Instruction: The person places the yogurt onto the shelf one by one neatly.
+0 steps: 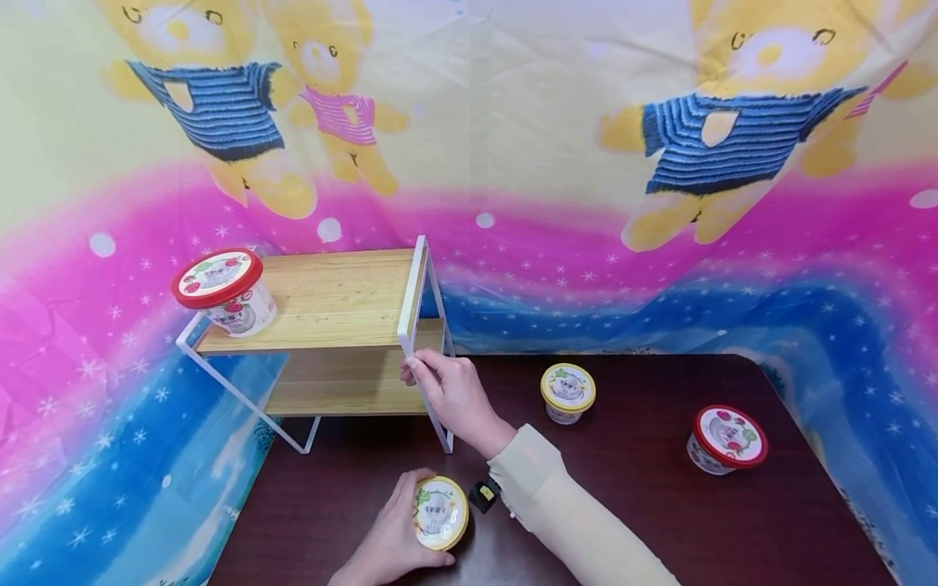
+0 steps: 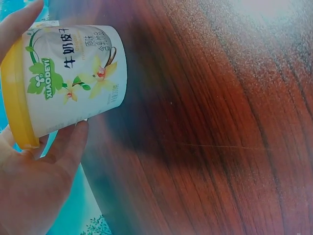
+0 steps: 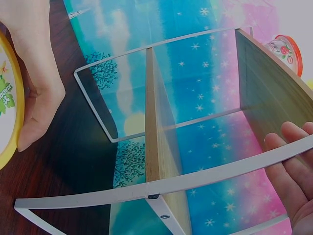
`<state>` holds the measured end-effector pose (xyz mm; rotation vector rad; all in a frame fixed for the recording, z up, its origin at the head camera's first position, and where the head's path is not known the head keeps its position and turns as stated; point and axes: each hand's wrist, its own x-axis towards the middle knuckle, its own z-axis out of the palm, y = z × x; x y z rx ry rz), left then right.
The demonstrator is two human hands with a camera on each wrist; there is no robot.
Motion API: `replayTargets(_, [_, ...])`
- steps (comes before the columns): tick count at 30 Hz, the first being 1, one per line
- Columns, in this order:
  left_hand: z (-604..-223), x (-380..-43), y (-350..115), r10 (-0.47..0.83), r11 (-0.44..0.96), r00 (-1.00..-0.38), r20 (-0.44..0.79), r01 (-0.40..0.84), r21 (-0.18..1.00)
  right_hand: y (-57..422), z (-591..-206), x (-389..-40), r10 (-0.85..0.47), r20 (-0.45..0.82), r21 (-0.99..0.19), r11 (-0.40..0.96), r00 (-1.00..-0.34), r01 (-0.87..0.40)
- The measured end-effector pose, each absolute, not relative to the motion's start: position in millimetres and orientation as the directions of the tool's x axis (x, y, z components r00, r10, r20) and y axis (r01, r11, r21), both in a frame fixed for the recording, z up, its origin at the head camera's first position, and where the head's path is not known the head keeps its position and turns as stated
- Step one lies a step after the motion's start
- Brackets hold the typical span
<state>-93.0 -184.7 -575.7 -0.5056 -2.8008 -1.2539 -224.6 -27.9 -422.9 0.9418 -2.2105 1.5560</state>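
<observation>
My left hand (image 1: 396,529) grips a white paper tub with a yellow lid (image 1: 442,514), low in the head view. In the left wrist view, flowers and green leaves show on the tub's side (image 2: 78,73); whether its base touches the table I cannot tell. My right hand (image 1: 460,400) holds the near right upright of a two-tier shelf with a white metal frame (image 1: 407,313), thumb in front. From the right wrist, its fingers (image 3: 283,171) show behind the white bar. A red-lidded tub (image 1: 238,309) stands on the left of the top board (image 1: 340,297).
A smaller-looking yellow-lidded tub (image 1: 566,395) stands right of the shelf on the dark wooden table (image 1: 623,505). Farther right is another red-lidded tub (image 1: 721,443). A small black object (image 1: 484,493) shows by the right sleeve. A printed bear cloth (image 1: 513,163) hangs behind.
</observation>
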Motion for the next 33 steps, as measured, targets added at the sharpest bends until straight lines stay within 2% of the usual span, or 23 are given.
replayTargets(11, [-570.3, -99.4, -184.5, 0.261, 0.632, -0.944, 0.204, 0.327, 0.703, -27.8, -423.2, -224.6, -0.35, 0.567, -0.737, 0.189, -0.746, -0.649])
replayTargets(33, [-559.1, -103.5, -191.8, 0.213, 0.628, -0.966, 0.148, 0.252, 0.736, -27.0, -423.0, -224.1, -0.348, 0.562, -0.738, 0.197, -0.75, -0.645])
